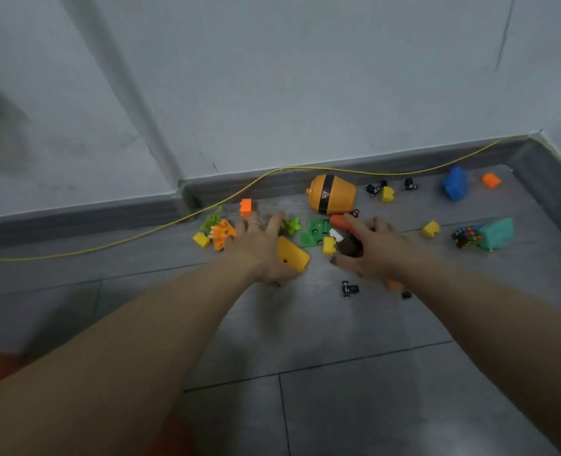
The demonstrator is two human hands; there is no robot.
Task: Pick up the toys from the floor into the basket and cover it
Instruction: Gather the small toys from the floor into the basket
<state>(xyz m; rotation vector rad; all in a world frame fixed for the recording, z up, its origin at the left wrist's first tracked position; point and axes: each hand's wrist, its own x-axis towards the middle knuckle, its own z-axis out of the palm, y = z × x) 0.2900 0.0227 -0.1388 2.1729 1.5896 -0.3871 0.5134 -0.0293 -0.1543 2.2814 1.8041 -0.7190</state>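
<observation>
Toys lie scattered on the grey tiled floor by the wall. My left hand [259,248] reaches out with fingers spread over a yellow block [293,255], thumb beside it. My right hand [371,248] stretches with straight fingers over a dark brown toy [349,246] and an orange-red piece [338,221]. Between the hands lie a green block [313,233] and a small yellow brick [328,245]. An orange egg-shaped toy with a black band [331,194] lies near the skirting. No basket is in view.
Further right lie a blue toy [455,184], an orange brick [490,181], a teal block [496,233], a puzzle cube [466,236] and a yellow brick [430,229]. Small black wheel pieces [349,288] dot the floor. A yellow cable [160,230] runs along the skirting.
</observation>
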